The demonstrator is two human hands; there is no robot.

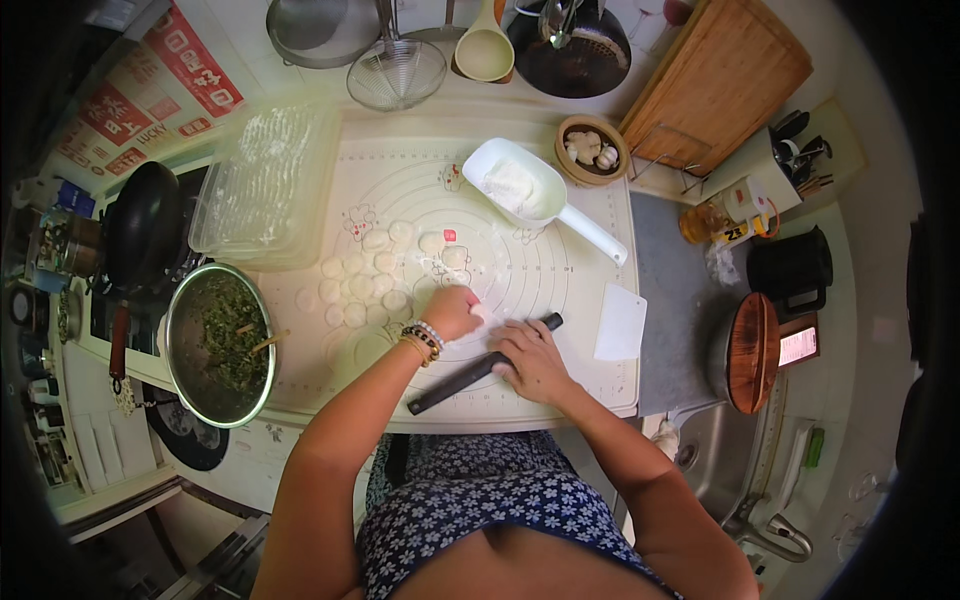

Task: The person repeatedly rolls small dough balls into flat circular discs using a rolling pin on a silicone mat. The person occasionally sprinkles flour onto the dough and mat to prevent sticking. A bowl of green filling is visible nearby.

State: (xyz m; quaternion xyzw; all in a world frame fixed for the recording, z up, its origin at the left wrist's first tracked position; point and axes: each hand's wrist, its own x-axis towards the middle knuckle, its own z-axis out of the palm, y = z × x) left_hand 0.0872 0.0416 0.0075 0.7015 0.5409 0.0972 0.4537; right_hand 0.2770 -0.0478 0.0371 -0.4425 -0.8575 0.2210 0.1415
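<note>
My left hand [451, 313], with bead bracelets at the wrist, pinches the edge of a small piece of dough [479, 310] over the printed pastry mat [592, 187]. Across a dark rolling pin [454, 388] lies my right hand [531, 361], its fingers over the far half and the thumb along the near side. The pin rests at a slant near the mat's front edge. Several flattened dough rounds [361, 286] are grouped left of my left hand. Two more dough pieces, one of them a pale round [454, 257], lie just beyond it. White flour dusts the mat around the dough.
A steel bowl of chopped green filling [232, 330] stands at the left, behind it a floured plastic container [266, 187]. A flour scoop [517, 187], a wooden bowl of garlic [591, 154] and a white dough scraper [621, 322] occupy the mat's right side. The sink [716, 450] is at right.
</note>
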